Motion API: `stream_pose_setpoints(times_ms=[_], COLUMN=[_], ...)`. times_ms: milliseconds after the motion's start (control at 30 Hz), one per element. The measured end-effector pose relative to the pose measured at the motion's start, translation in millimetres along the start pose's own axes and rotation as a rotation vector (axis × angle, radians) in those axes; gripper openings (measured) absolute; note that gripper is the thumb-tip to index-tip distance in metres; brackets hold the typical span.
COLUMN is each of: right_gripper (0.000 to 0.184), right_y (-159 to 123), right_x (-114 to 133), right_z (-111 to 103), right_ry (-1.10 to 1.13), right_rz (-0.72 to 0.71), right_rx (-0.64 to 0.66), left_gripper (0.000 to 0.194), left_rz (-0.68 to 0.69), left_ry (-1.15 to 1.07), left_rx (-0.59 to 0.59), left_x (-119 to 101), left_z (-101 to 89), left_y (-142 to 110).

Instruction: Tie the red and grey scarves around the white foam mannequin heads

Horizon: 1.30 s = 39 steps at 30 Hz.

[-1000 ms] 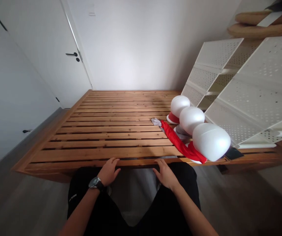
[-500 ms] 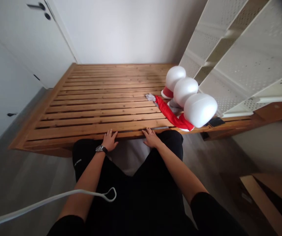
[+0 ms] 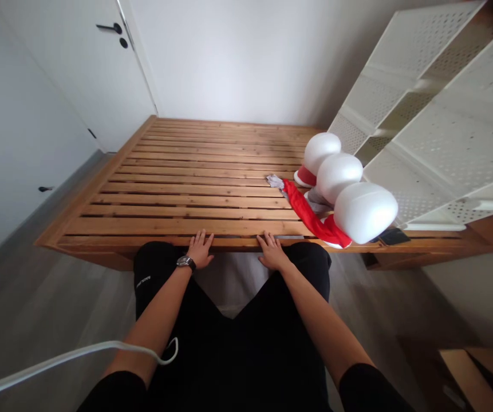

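Note:
My left hand [image 3: 200,250] lies open, fingers spread, on the front edge of the slatted wooden surface [image 3: 177,226]; a watch [image 3: 185,262] is on that wrist. Likewise open, my right hand [image 3: 272,252] rests with its fingertips on the same edge. Neither holds anything. To the right of it stand three white head-shaped foam forms [image 3: 365,212] in a row. A red scarf [image 3: 304,209] is around the neck of the nearest form and trails left over the slats, ending in a grey part [image 3: 275,181]. The farthest form has a red band, the middle one grey cloth.
White perforated panels [image 3: 435,143] lean at the right behind the forms. A dark flat object [image 3: 393,236] lies by the nearest form. A white cable [image 3: 78,351] crosses my left forearm. A white door [image 3: 70,68] is at the far left, a wooden piece [image 3: 469,375] at the lower right.
The view has shifted, so the surface and the forms appear slightly lower and farther right. Both hands stay on the edge. The cable's looped end has shifted left in view.

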State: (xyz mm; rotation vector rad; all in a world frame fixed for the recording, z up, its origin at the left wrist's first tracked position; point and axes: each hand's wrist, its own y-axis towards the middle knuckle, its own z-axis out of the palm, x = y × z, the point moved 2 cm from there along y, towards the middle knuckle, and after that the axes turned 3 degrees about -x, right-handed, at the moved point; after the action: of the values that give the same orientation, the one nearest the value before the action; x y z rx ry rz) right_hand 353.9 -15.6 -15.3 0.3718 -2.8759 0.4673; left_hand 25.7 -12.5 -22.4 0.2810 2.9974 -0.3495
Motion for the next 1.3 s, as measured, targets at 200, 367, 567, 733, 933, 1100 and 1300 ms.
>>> stream_pose_setpoints(times_ms=[200,367,567,733,933,1100,1300], right_gripper=[0.094,0.095,0.096,0.097,0.097,0.098,0.097], right_y=[2,4,6,5,7,9,8], right_x=[-3,-4,-6,-7,-8,-9,-9], right_z=[1,1,3,5,7,7,7], right_ry=[0.013,0.027,0.038,0.035,0.048,0.046,0.047], right_rz=[-0.002,-0.003,0.001,-0.01,-0.013,0.0,-0.009], right_rx=[0.011,0.028,0.04,0.036,0.027,0.039,0.044], left_gripper=[0.1,0.101,0.101,0.101,0.1,0.1,0.1], left_rz=[-0.015,-0.014,-0.012,-0.008,-0.009,-0.013,-0.019], left_ry=[-0.004,-0.016,-0.025,-0.02,-0.01,-0.007,-0.013], left_rx=[0.004,-0.008,-0.022,-0.032,-0.053,-0.071,-0.08], left_x=[1,4,7,8,8,8,8], left_z=[3.2,7.9,12.7,15.0,17.5,20.9,21.5], left_y=[0,1,3,4,3,5,4])
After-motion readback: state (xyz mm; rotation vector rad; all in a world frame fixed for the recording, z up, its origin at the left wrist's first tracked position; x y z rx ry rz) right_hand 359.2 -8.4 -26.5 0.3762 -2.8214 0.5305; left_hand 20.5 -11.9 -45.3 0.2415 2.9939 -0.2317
